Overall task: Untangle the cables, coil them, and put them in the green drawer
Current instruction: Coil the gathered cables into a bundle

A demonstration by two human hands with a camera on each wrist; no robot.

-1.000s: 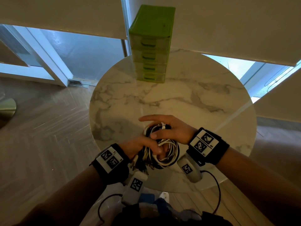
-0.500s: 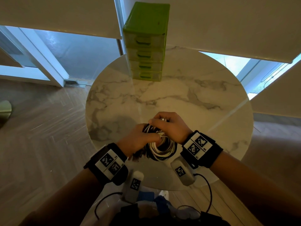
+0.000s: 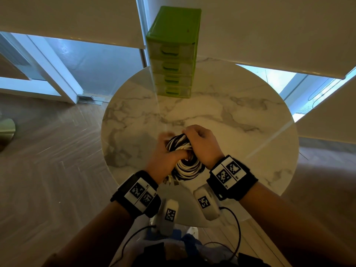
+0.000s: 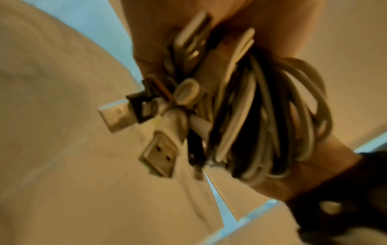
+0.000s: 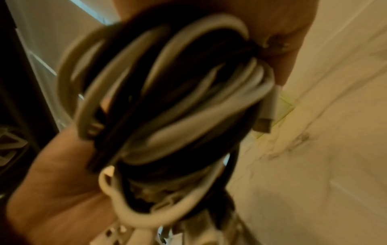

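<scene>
A coiled bundle of white and black cables (image 3: 185,166) is held just above the near part of the round marble table (image 3: 240,120). My left hand (image 3: 165,153) grips the bundle's left side, where several USB plugs (image 4: 159,155) stick out near the wrist. My right hand (image 3: 200,143) curls over the bundle's top right, its fingers wrapped round the loops (image 5: 178,106). The green drawer unit (image 3: 173,53) stands at the table's far edge with all its drawers pushed in.
Wood floor (image 3: 48,160) lies to the left of the table and below it. White blinds and window frames (image 3: 57,60) rise behind the drawer unit. The marble between the hands and the drawers carries nothing.
My right hand went from flat on top of the coil to curled round it. Both hands have squeezed the loops into a tighter bundle and moved slightly forward.
</scene>
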